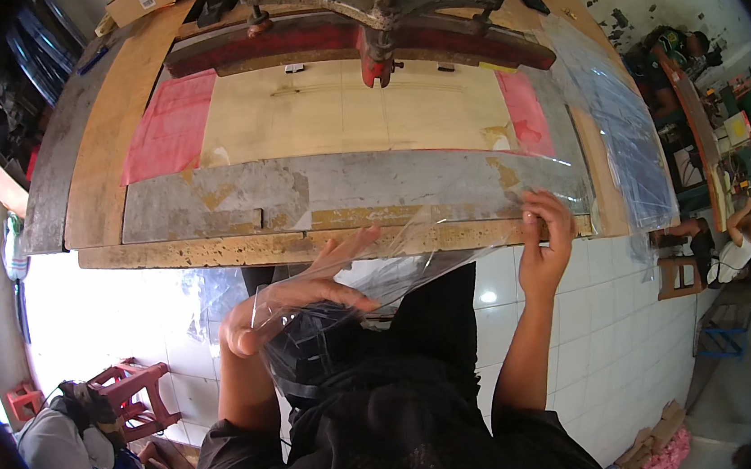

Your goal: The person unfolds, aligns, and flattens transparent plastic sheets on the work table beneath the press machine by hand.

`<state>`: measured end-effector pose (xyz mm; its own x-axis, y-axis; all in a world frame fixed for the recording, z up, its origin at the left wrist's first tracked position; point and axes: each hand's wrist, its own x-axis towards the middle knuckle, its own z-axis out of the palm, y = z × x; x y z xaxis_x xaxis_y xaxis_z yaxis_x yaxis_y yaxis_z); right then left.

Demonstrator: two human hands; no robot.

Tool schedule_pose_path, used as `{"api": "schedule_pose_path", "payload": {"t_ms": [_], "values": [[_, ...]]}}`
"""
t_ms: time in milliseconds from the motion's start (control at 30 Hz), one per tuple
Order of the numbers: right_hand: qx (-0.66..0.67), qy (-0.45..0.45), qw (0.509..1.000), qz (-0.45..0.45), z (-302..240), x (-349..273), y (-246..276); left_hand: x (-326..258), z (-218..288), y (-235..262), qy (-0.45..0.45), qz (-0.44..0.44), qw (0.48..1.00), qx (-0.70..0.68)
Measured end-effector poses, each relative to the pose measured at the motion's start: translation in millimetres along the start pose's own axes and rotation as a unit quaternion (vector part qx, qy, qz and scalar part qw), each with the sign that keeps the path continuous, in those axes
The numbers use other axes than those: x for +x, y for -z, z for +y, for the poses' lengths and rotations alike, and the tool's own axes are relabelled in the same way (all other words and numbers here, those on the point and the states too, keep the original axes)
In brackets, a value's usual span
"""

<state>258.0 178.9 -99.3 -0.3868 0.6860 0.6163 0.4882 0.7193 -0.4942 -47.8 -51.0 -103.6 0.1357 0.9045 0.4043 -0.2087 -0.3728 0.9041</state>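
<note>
Workshop with a white tiled floor [574, 324]; a long wooden worktop [214, 247] runs across the upper view, worn grey along the near strip, pale in the middle, with pink patches left and right.

Left hand [288, 311]: fingers curled closed, gripping a thin clear plastic sheet [414, 262] by its near-left part, just off the worktop's front edge. The film drapes over this hand and down toward the body.

Right hand [546, 241]: thumb and fingers pinched shut on the sheet's right corner, at the worktop's front edge, knuckles upward.

Sheet position: spans between the two hands, partly resting on the grey strip, partly hanging below the edge. It is wrinkled near the left hand and flatter toward the right.

Judgement on handling: film this thin likely clings and creases; even tension from both hands, kept low to the surface, should flatten it. Pulling from the right corner alone may skew it.

Outward: more clear film [628, 138] lies on the worktop's right end. A red-and-metal press arm [373, 18] stands at the far side. Other people sit low at left and right.
</note>
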Motion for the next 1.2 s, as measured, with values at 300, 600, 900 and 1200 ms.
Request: {"api": "schedule_pose_path", "payload": {"t_ms": [300,600,900,1200], "values": [[-0.190,0.182,0.928,0.262,-11,5,36,4,11,-1,-0.043,0.034,0.997,-0.061],[-0.166,0.185,0.925,0.287,8,-19,70,-1,13,-2,-0.001,0.017,0.996,0.084],[-0.017,0.138,0.955,0.262,14,-40,61,-4,4,-41,-0.034,0.039,0.918,-0.393],[-0.013,0.141,0.958,0.249,22,-42,64,-9,22,-32,0.065,0.075,0.987,-0.123]]}}
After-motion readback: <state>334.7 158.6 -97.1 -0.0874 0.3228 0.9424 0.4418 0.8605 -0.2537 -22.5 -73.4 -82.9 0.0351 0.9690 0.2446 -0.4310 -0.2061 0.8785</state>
